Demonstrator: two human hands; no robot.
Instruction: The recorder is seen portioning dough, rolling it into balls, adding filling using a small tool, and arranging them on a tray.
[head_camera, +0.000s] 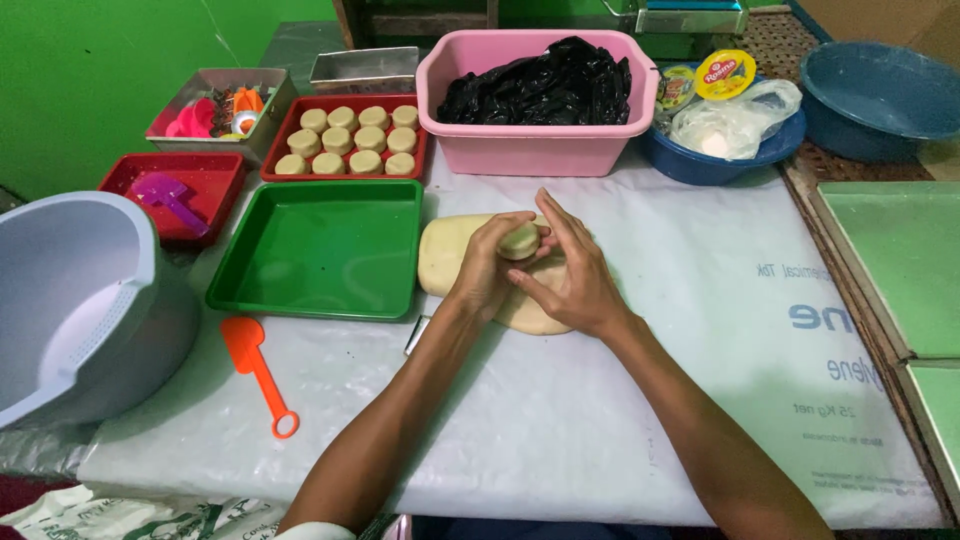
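My left hand (486, 268) cups a small round piece of pale dough (519, 241), and my right hand (570, 268) presses against it with fingers spread over its side. Both hands hover over a flat slab of the same pale dough (441, 255) lying on the white plastic sheet (650, 380). A green square tray (322, 248) lies just left of the slab, with nothing in it. Behind it a red tray (282, 142) holds several round dough pieces (352, 139) in rows.
A pink tub (530, 140) with a black plastic bag stands behind the slab. A blue bowl (700, 165) with bags and tubs is at the right, a grey tub (70, 300) at the left. An orange scoop (256, 372) lies near the green tray.
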